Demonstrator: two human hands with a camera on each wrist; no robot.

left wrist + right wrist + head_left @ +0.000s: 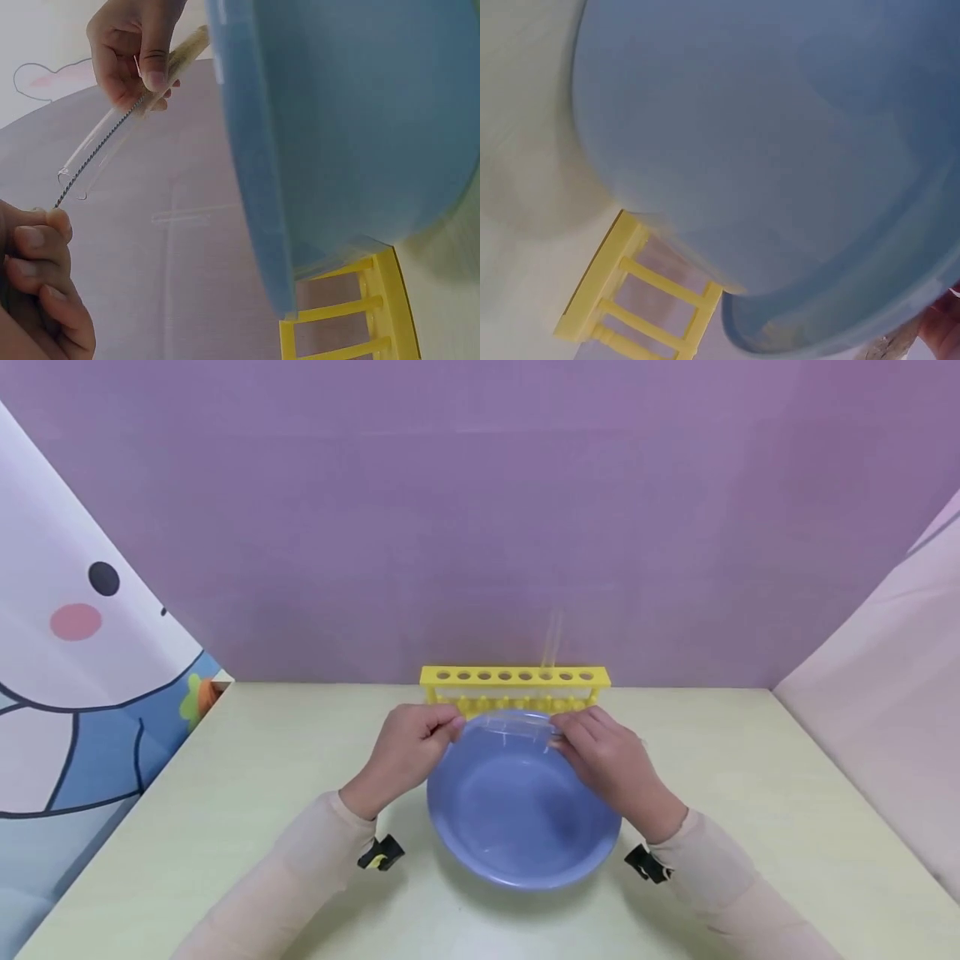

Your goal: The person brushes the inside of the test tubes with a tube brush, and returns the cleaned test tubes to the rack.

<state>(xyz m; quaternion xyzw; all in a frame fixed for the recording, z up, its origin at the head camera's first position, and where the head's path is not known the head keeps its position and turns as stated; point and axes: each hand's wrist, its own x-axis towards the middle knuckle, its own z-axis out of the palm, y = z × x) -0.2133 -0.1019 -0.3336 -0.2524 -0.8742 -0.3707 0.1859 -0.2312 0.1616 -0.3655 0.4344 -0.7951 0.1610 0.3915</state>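
Observation:
Over the far rim of a blue basin (525, 827), my two hands hold a clear glass test tube (513, 724) lying sideways. My right hand (611, 760) grips the tube, fingers and thumb around it. A test tube brush (101, 150) runs inside it, its pale bristles within the part by the right hand. Out of the tube's mouth comes the brush's twisted wire, and my left hand (408, 747) pinches its end with curled fingers. In the right wrist view, only fingertips (941, 330) and a bit of the tube show past the basin's rim.
Behind the basin stands a yellow test tube rack (513, 677), with another clear tube (551, 639) upright in it. The pale table (300, 860) meets a purple backdrop (480, 527). A printed cloth (97, 693) hangs at the left.

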